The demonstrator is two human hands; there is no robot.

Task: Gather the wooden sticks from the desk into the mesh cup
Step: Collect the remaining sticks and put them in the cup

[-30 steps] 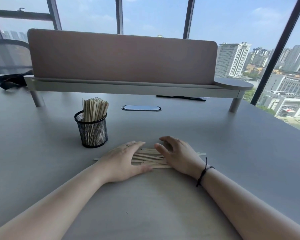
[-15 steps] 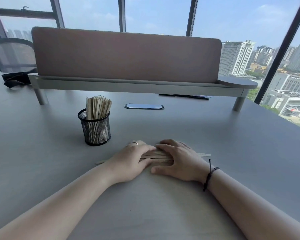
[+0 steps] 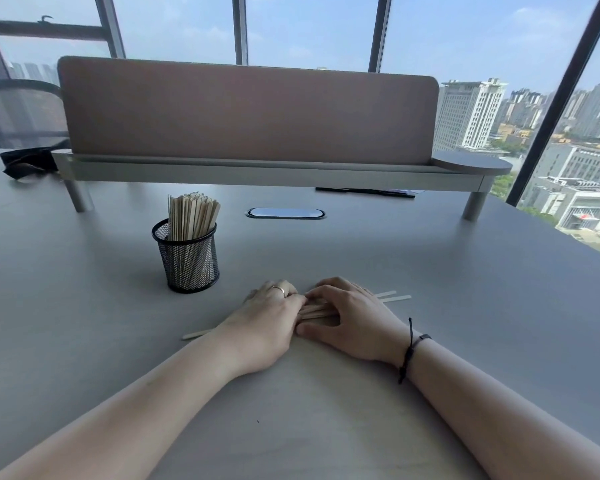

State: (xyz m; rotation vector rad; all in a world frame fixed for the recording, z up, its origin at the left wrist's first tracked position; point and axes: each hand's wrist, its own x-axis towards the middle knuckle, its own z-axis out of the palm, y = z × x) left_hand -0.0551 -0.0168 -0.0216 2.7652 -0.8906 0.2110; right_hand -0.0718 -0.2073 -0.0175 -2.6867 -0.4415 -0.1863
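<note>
A bundle of flat wooden sticks [image 3: 317, 310] lies on the grey desk [image 3: 430, 341] in front of me, squeezed between both hands. My left hand [image 3: 262, 323] curls over the bundle's left part, and my right hand [image 3: 352, 315] curls round its right part. Stick ends poke out past the right hand and one end shows left of my left wrist. The black mesh cup [image 3: 187, 258] stands upright to the far left of the hands, packed with several upright sticks [image 3: 193, 216].
A raised shelf with a brown partition panel [image 3: 250, 112] crosses the desk behind the cup. An oval cable port [image 3: 284, 213] sits in the desk beyond the hands. A black object [image 3: 25, 162] lies at the far left; windows line the back.
The spread sticks have been pushed together into a tight bundle. Both hands have closed in on each other, and their fingers have curled round the sticks.
</note>
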